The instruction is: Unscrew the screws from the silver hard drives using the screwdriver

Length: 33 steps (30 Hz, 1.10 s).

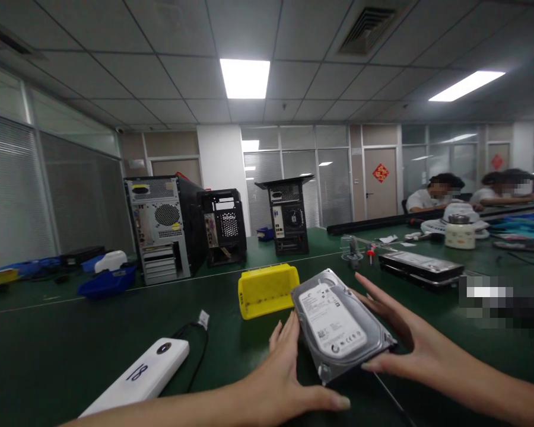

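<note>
A silver hard drive [331,323] with a white printed label facing up is tilted toward me, between my two hands. The fingers of my left hand [289,367] rest against its left edge, while the thumb stretches out below its near corner. On the other side, my right hand [398,332] has its thumb at the near right corner; the index finger points up and the other fingers are partly hidden behind the drive. Just beyond, a yellow plastic bin [269,290] lies tipped on its side on the green table [222,367].
A white power bank [137,379] marked 18 lies at left with a cable. Computer cases [162,231] stand behind, near a blue bin [109,281]. More hard drives [420,267], a screwdriver [371,255] and a jar [460,232] are at right. People [434,196] sit farther back.
</note>
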### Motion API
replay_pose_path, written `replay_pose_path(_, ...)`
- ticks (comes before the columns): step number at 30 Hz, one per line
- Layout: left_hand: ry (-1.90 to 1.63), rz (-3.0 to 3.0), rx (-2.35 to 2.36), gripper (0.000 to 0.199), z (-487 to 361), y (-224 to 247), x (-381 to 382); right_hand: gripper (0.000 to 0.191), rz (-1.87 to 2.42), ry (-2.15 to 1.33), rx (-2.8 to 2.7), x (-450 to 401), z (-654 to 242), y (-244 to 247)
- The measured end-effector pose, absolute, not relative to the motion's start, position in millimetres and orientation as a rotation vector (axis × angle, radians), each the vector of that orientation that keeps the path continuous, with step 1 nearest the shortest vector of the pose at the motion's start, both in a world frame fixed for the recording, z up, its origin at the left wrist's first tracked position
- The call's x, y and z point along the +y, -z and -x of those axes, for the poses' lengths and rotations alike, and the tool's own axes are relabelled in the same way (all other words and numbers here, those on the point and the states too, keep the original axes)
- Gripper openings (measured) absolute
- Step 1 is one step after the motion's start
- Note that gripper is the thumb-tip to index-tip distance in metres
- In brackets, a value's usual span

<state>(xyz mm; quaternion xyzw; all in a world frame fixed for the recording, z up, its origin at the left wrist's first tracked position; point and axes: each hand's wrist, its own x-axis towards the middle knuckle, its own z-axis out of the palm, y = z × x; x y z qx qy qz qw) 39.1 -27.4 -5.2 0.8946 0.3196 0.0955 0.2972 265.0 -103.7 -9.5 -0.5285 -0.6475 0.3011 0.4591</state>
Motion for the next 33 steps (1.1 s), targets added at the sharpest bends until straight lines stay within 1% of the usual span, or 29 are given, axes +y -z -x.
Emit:
replay_pose_path(4,-0.366,-2.365,0.756,0.123,-65,9,-15,0.113,1.396,-0.714,-1.554,-101,-293,14)
replay_pose_path(6,-0.363,-2.364,0.703,0.124,-77,11,-9,0.113,1.411,-0.729,-1.509,-101,-304,21)
replay_pose_path(11,-0.368,-2.435,0.600,0.115,-104,14,2,0.103,1.403,-0.788,-1.385,-101,-323,35)
replay_pose_path(13,-0.367,-2.454,0.563,0.113,-112,15,5,0.104,1.340,-0.861,-1.304,-101,-327,38)
replay_pose_path(18,-0.340,-2.479,0.619,0.109,-121,17,3,0.118,1.142,-1.127,-1.002,-102,-329,36)
replay_pose_path(22,-0.337,-2.461,0.677,0.104,-119,17,-3,0.111,1.069,-1.255,-0.811,-103,-330,33)
replay_pose_path(27,-0.314,-2.426,0.703,0.113,-122,16,-8,0.104,0.981,-1.340,-0.716,-100,-331,33)
replay_pose_path(33,-0.342,-2.423,0.754,0.117,-127,19,-12,0.094,1.064,-1.266,-0.623,-101,-330,29)
